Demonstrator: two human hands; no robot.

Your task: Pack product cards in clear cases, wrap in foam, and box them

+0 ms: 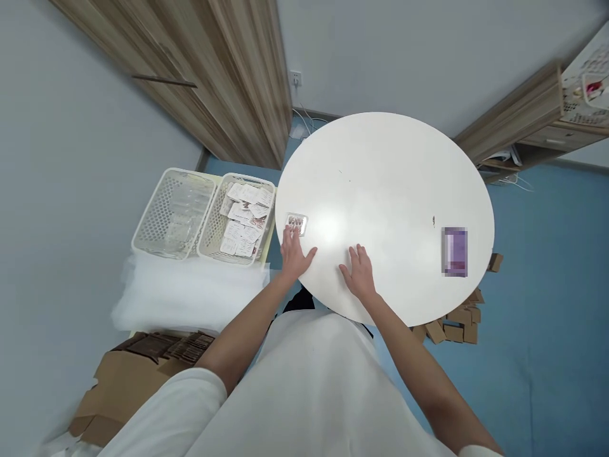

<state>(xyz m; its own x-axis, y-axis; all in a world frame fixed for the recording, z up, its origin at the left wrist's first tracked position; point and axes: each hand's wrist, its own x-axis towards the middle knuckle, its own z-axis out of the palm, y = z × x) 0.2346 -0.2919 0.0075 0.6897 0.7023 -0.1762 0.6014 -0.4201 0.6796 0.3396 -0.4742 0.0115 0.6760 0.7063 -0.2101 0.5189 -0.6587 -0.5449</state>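
On the left side of the white oval table (380, 171) lies a small clear square pack (297, 223) with several dark reddish-brown pieces inside; what they are is too small to tell. My left hand (294, 255) rests its fingertips on the near edge of this pack, fingers stretched and thumb apart. My right hand (360, 273) lies flat near the table's front edge, fingers extended, with nothing in it. A purple item (455, 252), blurred into blocks, sits at the right of the table.
Left of the table stand two white baskets, one (202, 244) with printed packets (240, 238), the other (143, 223) with clear plastic pieces. White wrapping sheets (190, 292) and an open cardboard box (128, 384) are nearer me. Small brown boxes (454, 333) lie below the table's right edge.
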